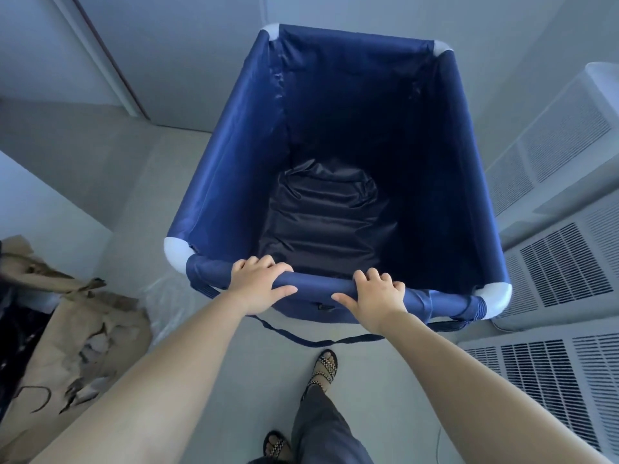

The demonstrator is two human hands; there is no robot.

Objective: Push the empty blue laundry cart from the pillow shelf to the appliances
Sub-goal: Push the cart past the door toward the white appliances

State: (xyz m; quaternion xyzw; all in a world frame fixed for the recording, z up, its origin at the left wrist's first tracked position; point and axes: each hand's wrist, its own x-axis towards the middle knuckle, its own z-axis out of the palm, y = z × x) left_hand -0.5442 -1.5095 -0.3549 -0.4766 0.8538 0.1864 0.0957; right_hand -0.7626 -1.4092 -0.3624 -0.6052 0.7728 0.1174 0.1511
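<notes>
blue laundry cart [234,145] centre frame, empty | left grip [258,283] and right grip [376,291] both curled round near rail [318,287] | vented white units [562,279] right edge

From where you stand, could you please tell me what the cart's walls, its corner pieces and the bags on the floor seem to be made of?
The cart looks like thin woven synthetic, perhaps nylon: navy, slightly glossy, wrinkled. Its corner pieces look like smooth white moulded plastic, rounded. The bags look like brown kraft paper: matte, torn, stiffly crumpled.
</notes>
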